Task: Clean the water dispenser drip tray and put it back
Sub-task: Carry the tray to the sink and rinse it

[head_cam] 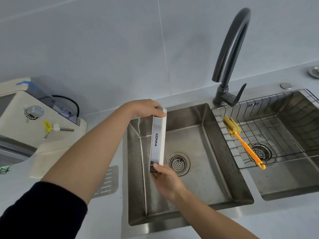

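Now holding tray [157, 138] over sink [215, 169]: left hand [146, 108] gripping twelve-o'clock end, right hand [166, 181] pinching six-o'clock end.

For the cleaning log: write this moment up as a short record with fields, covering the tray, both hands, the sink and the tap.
tray: drip tray held on edge over the left sink basin, KONKA lettering facing the camera
left hand: left hand grips the tray's far end
right hand: right hand holds the tray's near end
tap: tap stands behind the sink, no water seen running
brush: orange-handled brush lies in the wire rack over the right basin
dispenser: water dispenser on the counter to the left
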